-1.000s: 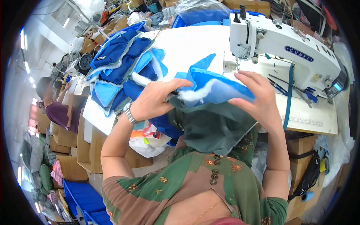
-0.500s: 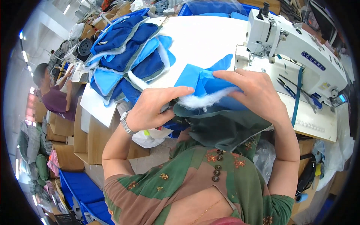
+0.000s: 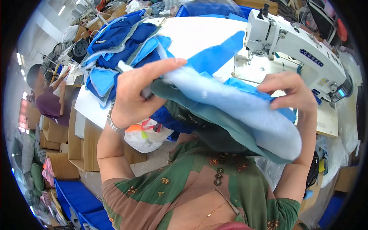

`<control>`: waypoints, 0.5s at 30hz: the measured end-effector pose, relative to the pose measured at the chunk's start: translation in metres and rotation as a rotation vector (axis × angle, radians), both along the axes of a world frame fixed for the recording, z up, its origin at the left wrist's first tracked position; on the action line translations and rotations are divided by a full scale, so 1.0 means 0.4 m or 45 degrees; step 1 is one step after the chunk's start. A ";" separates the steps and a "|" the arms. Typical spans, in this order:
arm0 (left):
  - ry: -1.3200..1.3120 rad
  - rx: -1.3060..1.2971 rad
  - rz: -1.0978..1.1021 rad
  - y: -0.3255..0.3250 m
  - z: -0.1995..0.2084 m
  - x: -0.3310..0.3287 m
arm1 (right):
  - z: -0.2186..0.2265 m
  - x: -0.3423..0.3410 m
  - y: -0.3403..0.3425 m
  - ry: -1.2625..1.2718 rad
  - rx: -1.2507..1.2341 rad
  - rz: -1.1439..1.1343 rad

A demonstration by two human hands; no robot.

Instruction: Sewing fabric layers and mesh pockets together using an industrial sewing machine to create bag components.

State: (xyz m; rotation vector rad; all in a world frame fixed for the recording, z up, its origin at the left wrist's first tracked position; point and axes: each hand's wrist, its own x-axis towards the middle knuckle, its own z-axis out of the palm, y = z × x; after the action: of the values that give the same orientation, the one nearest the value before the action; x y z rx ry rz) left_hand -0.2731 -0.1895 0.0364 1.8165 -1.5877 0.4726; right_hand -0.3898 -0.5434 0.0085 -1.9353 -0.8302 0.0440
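A layered fabric piece is held up in front of my chest, with white fluffy padding (image 3: pixel 234 101), a grey-green cloth layer (image 3: pixel 226 128) below it and bright blue cloth (image 3: pixel 216 53) behind. My left hand (image 3: pixel 134 92) is closed on its left end, thumb beneath and index finger along the top. My right hand (image 3: pixel 293 90) pinches the blue edge at the upper right, just above the padding. The padding's rounded right end hangs free below that hand. Dark blue mesh cloth shows under the left part.
A white sewing machine (image 3: pixel 299 50) stands at the right of the white table (image 3: pixel 188 32). Blue padded pieces (image 3: pixel 122 50) are piled at the left. Cardboard boxes (image 3: pixel 90 142) and a white plastic bag (image 3: pixel 147 142) lie below the table's edge. A person (image 3: pixel 50 97) works at far left.
The fabric piece has been lifted and spread, its padding and grey-green layer now facing up toward me. My right hand has moved right and my left hand slightly left and up.
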 end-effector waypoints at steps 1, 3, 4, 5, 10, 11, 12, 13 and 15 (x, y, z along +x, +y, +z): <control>-0.027 -0.021 -0.019 -0.007 0.011 0.002 | -0.001 -0.017 -0.015 0.104 0.087 -0.053; -0.021 -0.096 -0.058 -0.020 0.017 -0.006 | -0.005 -0.026 -0.018 0.192 0.167 -0.092; -0.031 -0.100 -0.062 -0.018 0.017 -0.009 | -0.014 -0.035 -0.005 0.250 0.088 -0.124; -0.044 -0.035 -0.117 -0.014 0.013 -0.014 | -0.024 -0.048 0.010 0.310 0.013 -0.159; -0.110 0.128 -0.321 -0.017 -0.034 -0.061 | -0.094 -0.129 0.058 0.345 -0.265 -0.324; -0.086 0.142 -0.336 -0.020 -0.041 -0.071 | -0.099 -0.153 0.081 0.368 -0.268 -0.236; -0.070 0.196 -0.406 -0.024 -0.045 -0.081 | -0.101 -0.164 0.102 0.348 -0.353 -0.118; -0.052 0.249 -0.475 -0.028 -0.048 -0.091 | -0.121 -0.169 0.114 0.338 -0.379 -0.087; -0.034 0.285 -0.483 -0.045 -0.033 -0.101 | -0.138 -0.173 0.128 0.391 -0.539 -0.101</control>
State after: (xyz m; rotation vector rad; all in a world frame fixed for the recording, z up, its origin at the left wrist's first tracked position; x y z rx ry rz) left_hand -0.3135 -0.2076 0.0233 1.6116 -2.0140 0.1489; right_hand -0.4590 -0.4921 -0.0467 -2.2778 -0.5668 0.4916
